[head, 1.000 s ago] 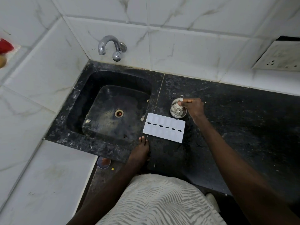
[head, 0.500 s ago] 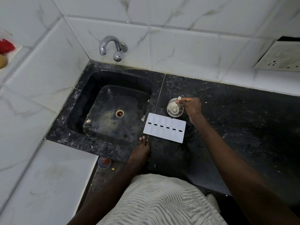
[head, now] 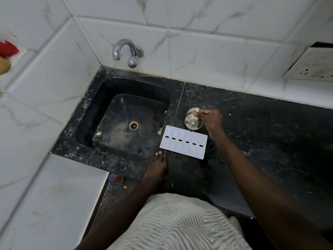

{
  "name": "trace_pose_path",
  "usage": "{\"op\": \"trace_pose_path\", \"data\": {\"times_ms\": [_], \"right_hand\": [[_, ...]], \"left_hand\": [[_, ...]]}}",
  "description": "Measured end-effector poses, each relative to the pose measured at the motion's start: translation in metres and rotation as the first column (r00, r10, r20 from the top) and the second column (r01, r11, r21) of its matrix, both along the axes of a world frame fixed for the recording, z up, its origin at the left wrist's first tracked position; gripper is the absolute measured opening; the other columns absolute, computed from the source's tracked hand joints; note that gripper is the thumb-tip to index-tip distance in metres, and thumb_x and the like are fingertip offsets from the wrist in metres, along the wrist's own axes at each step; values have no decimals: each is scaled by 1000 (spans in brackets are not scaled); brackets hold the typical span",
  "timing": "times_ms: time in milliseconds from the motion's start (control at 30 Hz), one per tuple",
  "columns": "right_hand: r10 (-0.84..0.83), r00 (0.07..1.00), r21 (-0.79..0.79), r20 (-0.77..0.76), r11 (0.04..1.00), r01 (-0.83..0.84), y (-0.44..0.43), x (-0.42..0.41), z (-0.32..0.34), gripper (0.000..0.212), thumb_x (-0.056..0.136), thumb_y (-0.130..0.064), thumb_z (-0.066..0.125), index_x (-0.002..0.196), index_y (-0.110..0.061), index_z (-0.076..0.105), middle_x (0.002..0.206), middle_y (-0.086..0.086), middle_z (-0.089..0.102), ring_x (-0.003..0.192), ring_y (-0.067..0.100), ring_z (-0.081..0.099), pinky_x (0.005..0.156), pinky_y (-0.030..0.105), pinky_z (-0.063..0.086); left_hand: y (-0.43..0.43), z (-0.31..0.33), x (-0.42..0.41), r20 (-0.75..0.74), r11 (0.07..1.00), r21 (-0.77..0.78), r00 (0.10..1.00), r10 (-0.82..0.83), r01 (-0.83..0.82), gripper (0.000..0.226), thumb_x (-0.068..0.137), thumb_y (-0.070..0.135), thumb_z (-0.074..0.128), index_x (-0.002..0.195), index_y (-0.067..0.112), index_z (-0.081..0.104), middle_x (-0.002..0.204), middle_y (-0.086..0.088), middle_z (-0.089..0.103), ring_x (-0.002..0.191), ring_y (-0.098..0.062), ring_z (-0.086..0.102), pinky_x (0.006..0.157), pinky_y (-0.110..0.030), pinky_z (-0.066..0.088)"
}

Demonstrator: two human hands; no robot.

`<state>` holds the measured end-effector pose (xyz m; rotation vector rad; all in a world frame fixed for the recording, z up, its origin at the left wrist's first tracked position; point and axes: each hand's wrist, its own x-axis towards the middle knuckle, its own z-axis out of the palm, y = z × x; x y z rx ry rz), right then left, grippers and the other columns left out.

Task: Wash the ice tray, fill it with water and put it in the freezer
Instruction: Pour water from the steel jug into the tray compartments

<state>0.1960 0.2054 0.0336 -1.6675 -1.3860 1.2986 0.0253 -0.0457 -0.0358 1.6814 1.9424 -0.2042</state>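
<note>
A white ice tray [head: 183, 144] lies flat on the black stone counter [head: 270, 132], just right of the sink [head: 86, 127], with a row of dark oval slots along its middle. Right behind it is a small steel cup [head: 191, 121], which my right hand [head: 211, 120] holds by the rim, tipped toward the tray. My left hand [head: 156, 166] rests on the counter's front edge with straight fingers, its fingertips just short of the tray's near left corner.
A chrome tap [head: 126, 49] juts from the tiled wall over the black sink, whose basin is dry around the drain [head: 133, 125]. A switch plate [head: 311, 65] sits on the wall at right. White tiled ledges flank the sink on the left.
My right hand has shifted the steel cup slightly left. The ice tray and my left hand have stayed put.
</note>
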Motion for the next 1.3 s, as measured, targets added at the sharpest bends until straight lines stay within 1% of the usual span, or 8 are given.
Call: {"op": "trace_pose_path", "data": {"times_ms": [200, 367, 533, 667, 800, 900, 1033, 1300], "right_hand": [[-2, 1000, 7, -14, 1000, 2, 1, -2, 2, 27, 78, -12, 90, 103, -8, 82, 80, -4, 77, 64, 2, 72, 60, 19, 59], [-27, 999, -34, -18, 999, 26, 5, -2, -5, 25, 74, -15, 93, 97, -11, 84, 85, 0, 81, 76, 16, 78, 73, 33, 65], [-68, 994, -76, -81, 995, 62, 6, -8, -1, 21, 74, -9, 92, 93, -7, 83, 78, -2, 78, 64, 6, 72, 64, 23, 60], [-44, 995, -81, -91, 996, 36, 4, -16, -3, 16, 74, -9, 92, 78, -20, 82, 73, -6, 78, 67, 9, 74, 69, 27, 62], [6, 996, -53, -90, 999, -10, 0, -24, -3, 15, 76, -8, 90, 89, -11, 83, 78, -2, 78, 65, 8, 73, 66, 28, 61], [14, 998, -50, -59, 999, -17, -2, -29, -7, 18, 74, -13, 93, 90, -14, 84, 82, 1, 80, 74, 17, 77, 73, 36, 65], [18, 999, -53, -36, 998, -20, 0, -34, -16, 21, 73, -18, 94, 91, -16, 84, 85, -1, 81, 78, 19, 79, 79, 46, 66], [56, 996, -22, -63, 998, -57, 1, -36, -13, 22, 76, -15, 91, 97, -14, 85, 90, 1, 81, 81, 18, 79, 81, 44, 66]], "left_hand": [[0, 0, 0, 4, 1000, 5, 1000, -6, 6, 96, 90, 11, 71, 162, -5, 9, 169, -28, 2, 159, -39, 4, 123, -44, 27], [-1, -2, 0, 2, 1000, 6, 1000, -12, 12, 97, 89, 14, 73, 161, -4, 10, 169, -28, 2, 159, -39, 5, 124, -44, 29], [0, -3, -1, 8, 1000, 7, 1000, -8, 8, 98, 89, 12, 72, 162, -5, 9, 169, -28, 1, 159, -39, 4, 124, -45, 28], [-1, -4, -1, 2, 1000, 12, 1000, -6, 6, 98, 89, 13, 73, 162, -4, 9, 170, -27, 2, 159, -39, 5, 124, -45, 29], [-1, -5, -2, 7, 1000, 8, 1000, -10, 10, 102, 88, 15, 76, 162, -4, 8, 170, -26, 1, 159, -38, 4, 123, -45, 30], [0, -5, -2, 5, 1000, 2, 1000, -10, 10, 102, 88, 15, 76, 162, -4, 8, 170, -26, 0, 159, -38, 3, 124, -45, 30], [0, -6, -2, 6, 1000, -2, 1000, -4, 4, 102, 89, 16, 75, 162, -3, 8, 170, -26, 0, 159, -38, 2, 124, -44, 28], [-1, -7, -2, 20, 1000, 6, 1000, -2, 2, 102, 87, 14, 75, 162, -4, 8, 170, -26, 1, 159, -38, 4, 124, -44, 30]]}}
